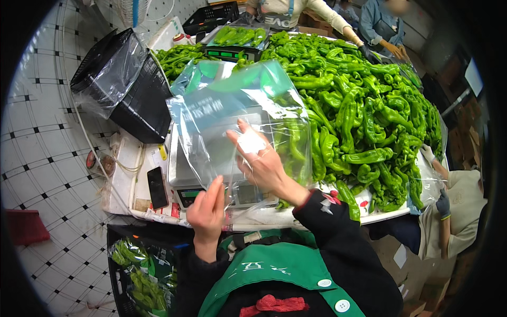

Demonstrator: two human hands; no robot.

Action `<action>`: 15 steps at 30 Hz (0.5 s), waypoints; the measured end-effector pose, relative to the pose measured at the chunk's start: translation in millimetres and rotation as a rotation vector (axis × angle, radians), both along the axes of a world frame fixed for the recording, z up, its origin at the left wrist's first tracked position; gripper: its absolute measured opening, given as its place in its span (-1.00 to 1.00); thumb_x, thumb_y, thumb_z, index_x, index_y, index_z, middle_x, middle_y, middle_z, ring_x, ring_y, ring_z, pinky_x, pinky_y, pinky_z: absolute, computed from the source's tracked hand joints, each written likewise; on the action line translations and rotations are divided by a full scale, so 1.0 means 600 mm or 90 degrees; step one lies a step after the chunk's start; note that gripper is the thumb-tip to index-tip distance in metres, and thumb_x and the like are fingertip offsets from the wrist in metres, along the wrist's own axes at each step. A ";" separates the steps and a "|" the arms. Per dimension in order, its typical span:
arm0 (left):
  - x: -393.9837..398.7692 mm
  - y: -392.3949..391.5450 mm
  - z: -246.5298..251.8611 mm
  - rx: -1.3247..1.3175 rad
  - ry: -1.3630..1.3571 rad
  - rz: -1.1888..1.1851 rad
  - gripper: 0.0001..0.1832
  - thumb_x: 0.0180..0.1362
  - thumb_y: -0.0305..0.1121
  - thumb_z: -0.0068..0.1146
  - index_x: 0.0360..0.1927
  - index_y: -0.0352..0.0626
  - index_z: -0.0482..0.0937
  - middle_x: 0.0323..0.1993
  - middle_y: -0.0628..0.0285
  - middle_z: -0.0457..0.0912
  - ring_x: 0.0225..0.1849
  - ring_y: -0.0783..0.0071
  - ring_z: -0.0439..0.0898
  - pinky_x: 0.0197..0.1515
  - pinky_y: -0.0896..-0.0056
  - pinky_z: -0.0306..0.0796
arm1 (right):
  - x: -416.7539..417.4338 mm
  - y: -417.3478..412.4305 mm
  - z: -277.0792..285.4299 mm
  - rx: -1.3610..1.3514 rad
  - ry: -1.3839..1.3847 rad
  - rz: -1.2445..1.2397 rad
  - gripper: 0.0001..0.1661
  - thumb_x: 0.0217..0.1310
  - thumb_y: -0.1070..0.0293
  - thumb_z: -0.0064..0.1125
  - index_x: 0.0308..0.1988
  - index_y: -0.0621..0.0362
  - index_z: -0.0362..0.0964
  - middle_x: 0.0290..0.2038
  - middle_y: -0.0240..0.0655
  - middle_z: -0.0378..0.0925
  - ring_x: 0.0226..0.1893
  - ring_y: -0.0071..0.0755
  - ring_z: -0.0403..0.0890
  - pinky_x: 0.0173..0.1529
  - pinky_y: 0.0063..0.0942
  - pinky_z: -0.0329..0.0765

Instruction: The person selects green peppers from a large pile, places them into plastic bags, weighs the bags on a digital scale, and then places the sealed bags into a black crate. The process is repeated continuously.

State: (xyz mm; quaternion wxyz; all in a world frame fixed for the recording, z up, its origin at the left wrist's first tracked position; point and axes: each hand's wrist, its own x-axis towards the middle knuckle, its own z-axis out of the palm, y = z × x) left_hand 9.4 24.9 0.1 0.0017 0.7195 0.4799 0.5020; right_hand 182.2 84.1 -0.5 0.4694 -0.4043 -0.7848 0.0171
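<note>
My left hand (208,210) pinches the near edge of a clear printed plastic bag (210,119). My right hand (259,158) reaches into or behind the bag's clear film, fingers spread; which side of the film it is on is hard to tell. Beneath the bag stands a digital scale (182,170) with a metal plate. A big heap of long green peppers (348,115) lies to the right and beyond. More printed bags (198,75) lie past the scale. No peppers show inside the bag.
Black crates (138,103) stand left, near a smartphone (157,187). A crate of bagged peppers (146,289) sits below the table. Across it is a second scale (225,53) with packed peppers. Co-workers stand at the far side and right, one gloved hand (443,204) near the heap.
</note>
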 end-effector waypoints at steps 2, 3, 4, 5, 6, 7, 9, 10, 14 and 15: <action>-0.020 0.016 -0.031 -0.029 -0.029 0.001 -0.75 0.04 -0.57 0.26 -0.16 -0.18 0.66 -0.58 0.16 0.53 -0.58 0.33 0.51 -0.52 0.41 0.36 | -0.005 0.021 -0.093 -0.124 -0.099 -0.034 -0.40 0.00 0.49 0.22 0.11 0.19 0.34 0.27 0.11 0.16 0.14 0.10 0.41 0.12 -0.24 0.45; -0.028 0.027 -0.035 -0.013 -0.040 0.044 -0.77 0.06 -0.56 0.25 -0.17 -0.20 0.65 -0.54 0.15 0.56 -0.54 0.32 0.54 -0.48 0.42 0.39 | -0.004 0.006 -0.107 -0.149 -0.057 -0.005 -0.38 -0.02 0.48 0.23 0.12 0.19 0.33 0.27 0.11 0.15 0.12 0.13 0.42 0.07 -0.24 0.50; -0.034 0.029 -0.043 -0.009 -0.056 0.087 -0.79 0.07 -0.55 0.24 -0.18 -0.21 0.65 -0.50 0.14 0.59 -0.50 0.31 0.57 -0.44 0.43 0.42 | -0.002 -0.012 -0.082 -0.154 -0.042 0.075 -0.41 -0.01 0.46 0.25 0.09 0.22 0.33 0.29 0.04 0.14 0.05 0.09 0.50 -0.04 -0.26 0.58; -0.039 0.022 -0.052 -0.018 -0.072 0.125 -0.81 0.09 -0.54 0.23 -0.18 -0.23 0.65 -0.46 0.13 0.63 -0.46 0.31 0.60 -0.40 0.45 0.45 | -0.002 -0.048 -0.048 -0.220 -0.081 0.095 -0.39 -0.01 0.48 0.24 0.11 0.20 0.32 0.23 -0.04 0.27 -0.08 -0.01 0.60 -0.12 -0.32 0.62; -0.045 0.018 -0.056 -0.090 -0.132 0.145 -0.85 0.18 -0.54 0.14 -0.19 -0.32 0.64 -0.32 0.17 0.68 -0.33 0.53 0.61 -0.27 0.54 0.47 | -0.003 -0.059 -0.075 -0.050 -0.045 0.199 -0.48 -0.01 0.50 0.22 0.04 0.18 0.41 0.06 -0.11 0.48 -0.24 -0.10 0.67 -0.24 -0.35 0.64; -0.053 0.024 -0.067 -0.099 -0.185 0.149 -0.84 0.19 -0.54 0.13 -0.18 -0.34 0.63 -0.32 0.18 0.68 -0.33 0.57 0.59 -0.28 0.54 0.47 | 0.002 -0.085 -0.034 0.016 -0.006 0.307 -0.63 -0.01 0.54 0.19 -0.10 0.16 0.52 -0.19 -0.20 0.62 -0.38 -0.23 0.67 -0.39 -0.43 0.61; -0.066 0.018 -0.058 -0.102 -0.181 0.162 -0.84 0.20 -0.54 0.13 -0.17 -0.35 0.63 -0.31 0.18 0.68 -0.33 0.57 0.59 -0.28 0.56 0.47 | 0.033 -0.130 0.014 0.105 -0.060 0.227 -0.71 -0.03 0.45 0.22 -0.19 0.13 0.57 -0.20 -0.17 0.62 -0.34 -0.33 0.67 -0.42 -0.57 0.59; -0.066 0.021 -0.060 -0.081 -0.168 0.144 -0.83 0.19 -0.54 0.13 -0.16 -0.33 0.63 -0.36 0.21 0.65 -0.38 0.58 0.56 -0.32 0.57 0.43 | 0.059 -0.127 0.009 0.127 -0.065 0.135 -0.72 -0.03 0.45 0.22 -0.20 0.13 0.57 -0.24 -0.21 0.62 -0.36 -0.34 0.65 -0.42 -0.56 0.58; -0.066 0.017 -0.058 -0.096 -0.127 0.106 -0.80 0.12 -0.56 0.19 -0.15 -0.21 0.65 -0.55 0.27 0.46 -0.54 0.51 0.39 -0.46 0.50 0.32 | 0.153 -0.052 -0.067 -0.041 -0.018 -0.287 -0.64 0.03 0.35 0.24 -0.10 0.18 0.52 -0.28 -0.24 0.57 -0.31 -0.23 0.59 -0.31 -0.39 0.55; -0.063 0.017 -0.053 -0.109 -0.109 0.122 -0.78 0.14 -0.56 0.16 -0.13 -0.20 0.64 -0.52 0.26 0.47 -0.52 0.49 0.41 -0.44 0.49 0.33 | 0.175 -0.028 -0.114 -0.083 -0.075 -0.368 -0.57 0.04 0.31 0.25 -0.05 0.19 0.49 -0.26 -0.23 0.55 -0.27 -0.20 0.57 -0.26 -0.35 0.54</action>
